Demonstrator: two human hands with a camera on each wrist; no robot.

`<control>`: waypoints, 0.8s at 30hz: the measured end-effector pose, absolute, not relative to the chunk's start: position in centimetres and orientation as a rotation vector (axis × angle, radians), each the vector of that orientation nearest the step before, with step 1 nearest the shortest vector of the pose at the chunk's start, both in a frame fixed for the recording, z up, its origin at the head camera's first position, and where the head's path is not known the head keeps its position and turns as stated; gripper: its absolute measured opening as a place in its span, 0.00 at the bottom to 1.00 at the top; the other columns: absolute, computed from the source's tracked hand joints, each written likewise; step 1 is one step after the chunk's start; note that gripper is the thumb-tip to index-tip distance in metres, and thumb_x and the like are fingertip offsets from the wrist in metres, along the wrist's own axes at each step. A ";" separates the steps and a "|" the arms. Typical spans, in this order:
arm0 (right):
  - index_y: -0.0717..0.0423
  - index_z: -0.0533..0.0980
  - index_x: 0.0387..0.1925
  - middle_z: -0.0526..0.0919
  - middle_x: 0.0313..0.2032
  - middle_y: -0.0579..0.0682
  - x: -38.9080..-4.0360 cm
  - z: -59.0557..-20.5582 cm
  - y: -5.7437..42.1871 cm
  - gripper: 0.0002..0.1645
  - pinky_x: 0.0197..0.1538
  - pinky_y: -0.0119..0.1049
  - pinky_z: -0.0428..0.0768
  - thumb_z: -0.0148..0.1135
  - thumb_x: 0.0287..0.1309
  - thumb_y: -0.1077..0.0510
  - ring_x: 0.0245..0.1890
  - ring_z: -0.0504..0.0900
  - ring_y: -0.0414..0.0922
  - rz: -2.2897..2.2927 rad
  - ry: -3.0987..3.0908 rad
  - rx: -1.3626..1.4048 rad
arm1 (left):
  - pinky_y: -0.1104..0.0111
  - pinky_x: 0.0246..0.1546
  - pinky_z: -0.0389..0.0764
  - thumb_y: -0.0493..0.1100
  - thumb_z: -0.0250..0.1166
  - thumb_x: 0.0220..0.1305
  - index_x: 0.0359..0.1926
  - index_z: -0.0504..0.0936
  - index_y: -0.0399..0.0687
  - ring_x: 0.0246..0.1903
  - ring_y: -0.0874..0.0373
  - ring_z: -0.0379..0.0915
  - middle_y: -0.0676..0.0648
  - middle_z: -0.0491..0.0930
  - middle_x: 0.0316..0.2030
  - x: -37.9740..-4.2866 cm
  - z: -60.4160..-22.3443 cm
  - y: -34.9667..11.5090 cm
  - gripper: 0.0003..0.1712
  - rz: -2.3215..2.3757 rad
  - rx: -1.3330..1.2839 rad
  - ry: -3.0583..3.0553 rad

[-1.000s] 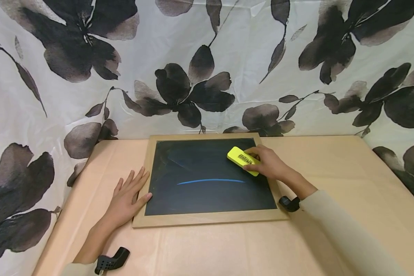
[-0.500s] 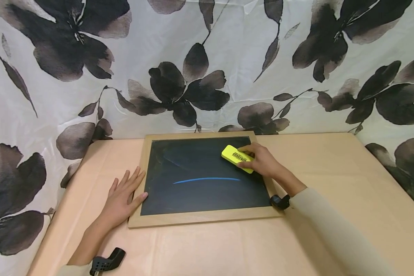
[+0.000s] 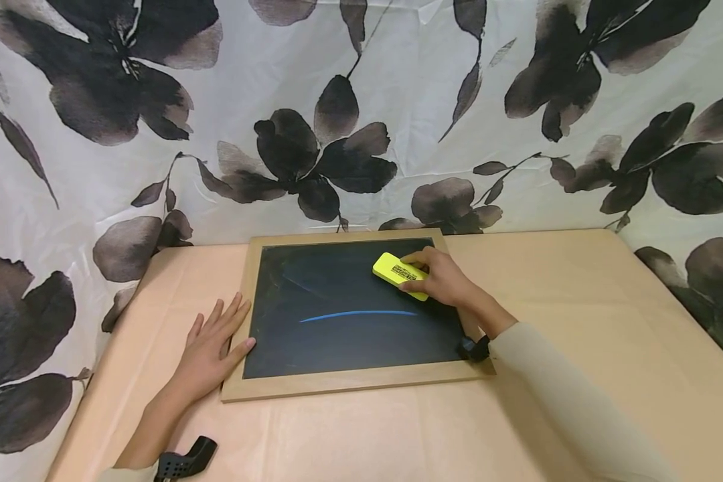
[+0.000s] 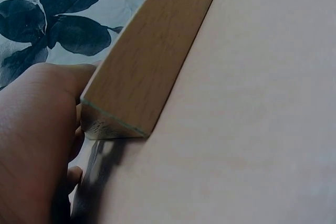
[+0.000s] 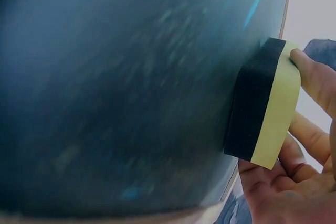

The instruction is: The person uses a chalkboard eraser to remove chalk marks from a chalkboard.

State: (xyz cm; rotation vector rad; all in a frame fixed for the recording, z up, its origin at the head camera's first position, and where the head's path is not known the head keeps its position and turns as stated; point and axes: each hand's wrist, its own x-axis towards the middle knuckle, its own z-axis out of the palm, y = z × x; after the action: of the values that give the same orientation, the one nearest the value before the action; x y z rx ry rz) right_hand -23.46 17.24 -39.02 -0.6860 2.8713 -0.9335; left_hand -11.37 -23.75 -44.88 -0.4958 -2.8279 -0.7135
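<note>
Erasing under way: right hand point(image 3: 442, 281) gripped the yellow, black-padded block eraser point(image 3: 400, 275) near the wood-framed blackboard's point(image 3: 349, 383) far right corner; blue chalk line point(image 3: 358, 313) remained mid-board; left hand point(image 3: 211, 348) lay flat, fingers straight, thumb against its left edge.

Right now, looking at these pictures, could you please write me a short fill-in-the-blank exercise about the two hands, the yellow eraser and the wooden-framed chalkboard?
1. The right hand grips a yellow block eraser with a ____ felt underside.
2. The left hand lies flat, its thumb touching the ____ frame of the black chalkboard.
3. One curved ____ chalk line remains on the board.
4. The board lies on a peach-coloured table in front of a ____-patterned curtain.

Missing words: black; wooden; blue; flower
</note>
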 end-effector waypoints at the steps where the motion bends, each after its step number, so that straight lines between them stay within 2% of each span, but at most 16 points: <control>1: 0.58 0.75 0.50 0.72 0.34 0.50 -23.5 -39.0 16.9 0.32 0.35 0.38 0.67 0.71 0.41 0.51 0.34 0.68 0.47 -0.928 2.875 -0.693 | 0.45 0.58 0.33 0.56 0.56 0.59 0.68 0.53 0.53 0.65 0.42 0.37 0.46 0.47 0.67 -11.4 -44.9 -23.8 0.39 -0.716 -0.495 -2.827; 24: 0.57 0.75 0.50 0.71 0.33 0.48 -23.8 -38.9 7.7 0.33 0.34 0.34 0.68 0.70 0.41 0.47 0.32 0.68 0.43 -0.837 2.898 -0.694 | 0.45 0.58 0.34 0.55 0.56 0.59 0.67 0.54 0.52 0.65 0.42 0.38 0.46 0.48 0.67 -11.3 -44.8 -23.7 0.38 -0.717 -0.494 -2.814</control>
State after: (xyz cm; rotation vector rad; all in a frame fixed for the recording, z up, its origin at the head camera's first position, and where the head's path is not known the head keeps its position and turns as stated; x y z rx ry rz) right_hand -23.77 7.66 -38.89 -0.6937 2.8982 -0.8366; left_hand -11.34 -23.67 -44.83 -0.4941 -2.8139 -0.7174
